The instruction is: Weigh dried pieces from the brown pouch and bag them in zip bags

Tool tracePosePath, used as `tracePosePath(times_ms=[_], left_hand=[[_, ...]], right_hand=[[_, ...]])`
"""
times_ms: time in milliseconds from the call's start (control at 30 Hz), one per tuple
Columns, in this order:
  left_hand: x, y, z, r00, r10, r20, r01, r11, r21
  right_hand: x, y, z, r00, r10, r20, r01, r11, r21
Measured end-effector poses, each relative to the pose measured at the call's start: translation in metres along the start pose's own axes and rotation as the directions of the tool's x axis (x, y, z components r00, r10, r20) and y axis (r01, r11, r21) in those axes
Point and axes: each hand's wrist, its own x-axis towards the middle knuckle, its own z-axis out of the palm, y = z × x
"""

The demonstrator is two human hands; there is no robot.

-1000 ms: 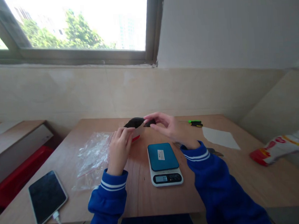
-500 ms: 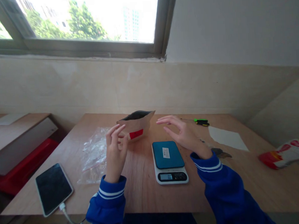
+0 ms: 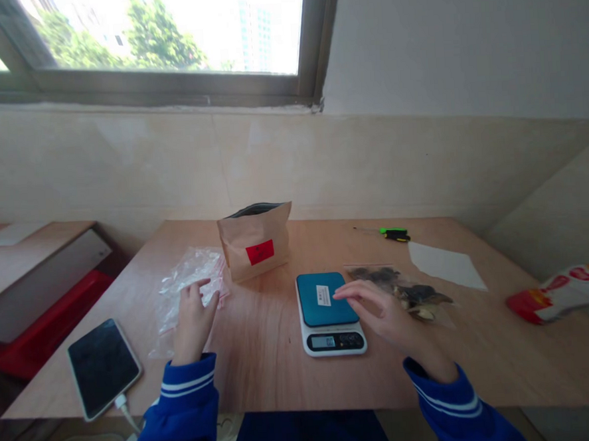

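Note:
My left hand (image 3: pixel 197 319), fingers apart and holding nothing, hovers over the near right part of the clear plastic bags (image 3: pixel 179 291). Beyond it stands an open brown paper pouch (image 3: pixel 236 247) with a red label. My right hand (image 3: pixel 380 312) is empty too, its fingers stretched out over the right side of a digital kitchen scale (image 3: pixel 309 333) with a blue-green top; contact with the scale is unclear. Flat bags of dark, dried pieces that look like mushrooms (image 3: pixel 419 297) lie to the scale's right, partly behind my right hand.
A tablet (image 3: pixel 104 366) with a white cable lies at the table's left front. Two screwdrivers (image 3: pixel 395 233) and a white paper sheet (image 3: pixel 447 264) are at the back right. A red and white packet (image 3: pixel 561 294) lies at the right. A red stool (image 3: pixel 80 303) stands beyond the left edge.
My left hand has moved left and away from the pouch, which now shows fully. My right hand has come down and nearer, uncovering part of the bags of dried pieces.

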Motion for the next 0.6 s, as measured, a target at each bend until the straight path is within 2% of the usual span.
tracePosePath(times_ms=[100,200,300,400,467,600], left_hand=[[-0.001,-0.003,0.009,0.999,-0.009,0.035,0.009,1.000,-0.018],[0.001,0.020,0.008,0.998,0.009,-0.069,-0.014,0.998,-0.065],[0.007,0.063,0.003,0.966,0.178,-0.185,-0.191,0.980,-0.056],[0.021,0.103,0.002,0.892,0.375,-0.253,-0.388,0.922,0.001],[0.034,0.120,0.005,0.869,0.429,-0.247,-0.427,0.902,0.068],[0.051,0.132,0.015,0.920,0.376,-0.116,-0.359,0.923,0.139]], right_hand=[[-0.010,0.000,0.003,0.998,0.040,0.056,-0.040,0.999,0.013],[-0.016,0.001,0.005,0.994,0.078,0.076,-0.080,0.996,0.028],[-0.018,0.001,0.008,0.992,0.093,0.085,-0.098,0.994,0.055],[-0.016,-0.003,0.010,0.990,0.102,0.102,-0.110,0.992,0.069],[-0.013,-0.008,0.011,0.989,0.105,0.106,-0.113,0.991,0.071],[-0.005,-0.019,0.009,0.996,0.075,0.039,-0.079,0.992,0.096]])
